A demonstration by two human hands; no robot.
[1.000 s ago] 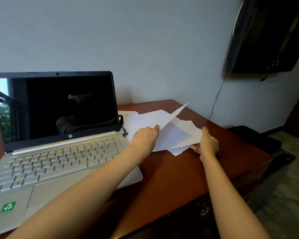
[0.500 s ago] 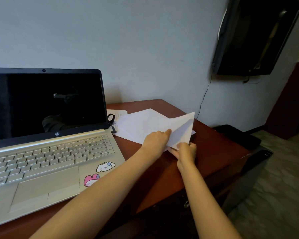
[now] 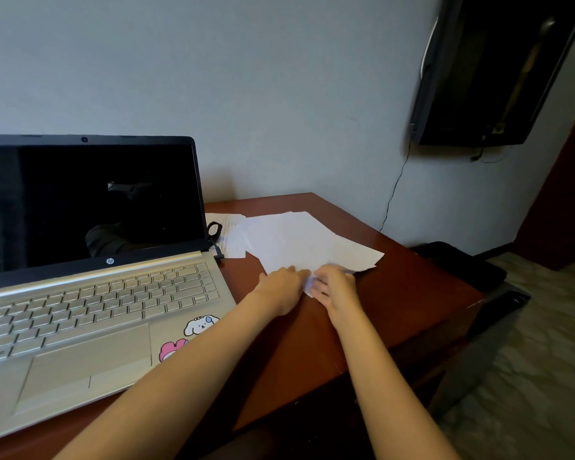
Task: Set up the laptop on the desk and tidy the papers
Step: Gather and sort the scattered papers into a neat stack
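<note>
White papers [image 3: 307,242] lie loosely overlapped on the brown table [image 3: 412,293], right of the open, dark-screened laptop [image 3: 90,260]. Left hand [image 3: 284,285] and right hand [image 3: 334,287] both pinch their near edge.

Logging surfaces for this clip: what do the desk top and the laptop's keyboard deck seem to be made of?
Desk top: reddish-brown, glossy, likely varnished wood or veneer; it reflects light near the wall. Laptop deck: matte silver, metal or painted plastic, cannot tell which.

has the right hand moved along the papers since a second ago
Yes. The right hand slid left along the papers, toward the laptop, and now meets the left hand.
</note>
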